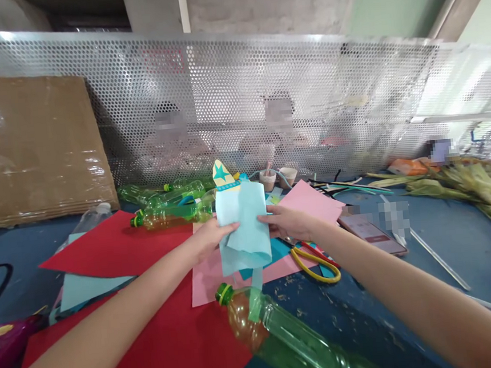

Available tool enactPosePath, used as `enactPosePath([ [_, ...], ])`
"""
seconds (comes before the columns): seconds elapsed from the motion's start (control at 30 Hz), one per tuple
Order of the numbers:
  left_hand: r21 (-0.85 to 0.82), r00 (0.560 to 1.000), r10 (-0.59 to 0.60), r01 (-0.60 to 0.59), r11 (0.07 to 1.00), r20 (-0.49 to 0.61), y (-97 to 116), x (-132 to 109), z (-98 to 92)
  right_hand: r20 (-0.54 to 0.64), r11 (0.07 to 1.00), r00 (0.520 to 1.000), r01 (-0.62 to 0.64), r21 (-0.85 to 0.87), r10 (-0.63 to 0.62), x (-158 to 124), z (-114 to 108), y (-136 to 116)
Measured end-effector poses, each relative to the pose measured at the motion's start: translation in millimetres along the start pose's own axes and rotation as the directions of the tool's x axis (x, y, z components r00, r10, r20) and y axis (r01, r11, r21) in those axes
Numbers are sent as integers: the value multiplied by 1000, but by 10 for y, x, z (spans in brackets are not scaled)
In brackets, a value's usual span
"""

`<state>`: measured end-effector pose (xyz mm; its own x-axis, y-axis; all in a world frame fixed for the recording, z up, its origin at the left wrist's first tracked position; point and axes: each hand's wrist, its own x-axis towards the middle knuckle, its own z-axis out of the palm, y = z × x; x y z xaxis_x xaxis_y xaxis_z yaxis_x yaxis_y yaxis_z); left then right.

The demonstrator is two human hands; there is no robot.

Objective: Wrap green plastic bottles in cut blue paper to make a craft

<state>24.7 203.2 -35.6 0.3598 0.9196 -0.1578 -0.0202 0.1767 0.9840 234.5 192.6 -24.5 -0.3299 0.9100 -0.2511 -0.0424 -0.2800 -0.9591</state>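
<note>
Between my two hands, above the table, is a light blue sheet of paper, curled over at its lower edge. My left hand pinches its left side, thumb on the front. At the right edge, my right hand grips it with thumb and fingers. Just behind the sheet's top stands a cream paper piece with a teal star. Below lies a green plastic bottle on its side. Scissors with yellow handles rest under my right forearm. Pink paper lies beneath the held sheet.
Red sheets cover the left, near a purple glue gun. Several green bottles lie behind. A phone, a clear stick and corn husks are at right. A perforated metal screen and cardboard stand at the back.
</note>
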Motion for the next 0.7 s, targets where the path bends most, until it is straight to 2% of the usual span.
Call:
enactPosePath([
  [0.13,46,995,-24,20,999,99,18,4,-131,44,1000,999,-14,7,13,15,-68,64],
  [0.27,156,981,-46,16,988,190,14,-39,-174,59,999,998,-27,-19,28,13,-76,96],
  [0.43,354,972,24,-107,929,232,28,-94,-134,82,991,996,-10,-137,21,-14,-68,77],
  [0.5,436,971,62,-160,885,231,54,-73,-148,40,973,999,30,-228,-22,27,-130,51],
  [0.57,509,970,108,-207,835,218,82,-29,-191,-52,939,993,81,-334,-104,112,-260,3],
  [0.63,579,967,159,-247,777,199,95,17,-240,-181,887,957,128,-444,-229,218,-436,-63],
  [0.7,648,962,193,-273,711,194,83,41,-256,-289,813,893,131,-567,-346,316,-607,-123],
])
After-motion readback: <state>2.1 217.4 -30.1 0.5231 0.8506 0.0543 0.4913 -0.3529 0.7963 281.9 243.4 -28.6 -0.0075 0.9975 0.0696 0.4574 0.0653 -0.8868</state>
